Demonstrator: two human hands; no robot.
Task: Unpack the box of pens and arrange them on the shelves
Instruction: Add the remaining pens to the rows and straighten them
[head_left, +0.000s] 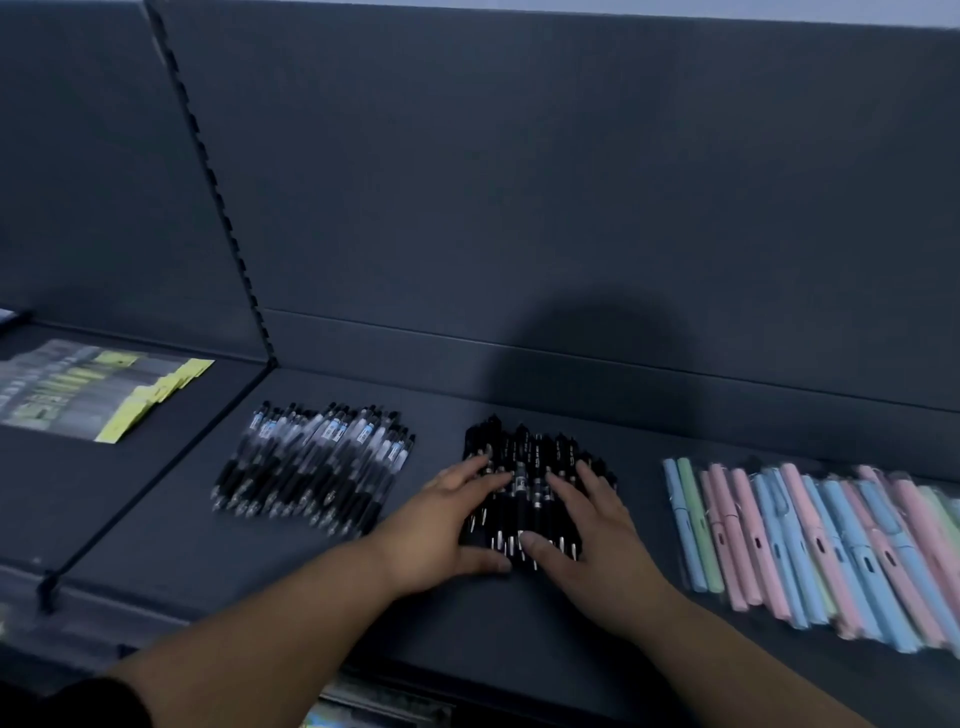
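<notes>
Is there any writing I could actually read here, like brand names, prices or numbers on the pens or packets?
Nothing here can be read as words or numbers.
Clear-barrelled pens: small white stickers, too blurred to read.
Black pens: pale print on the barrels, too small to read.
Packets with yellow tags: printing smeared by blur, unreadable.
Pastel pens: no writing visible.
</notes>
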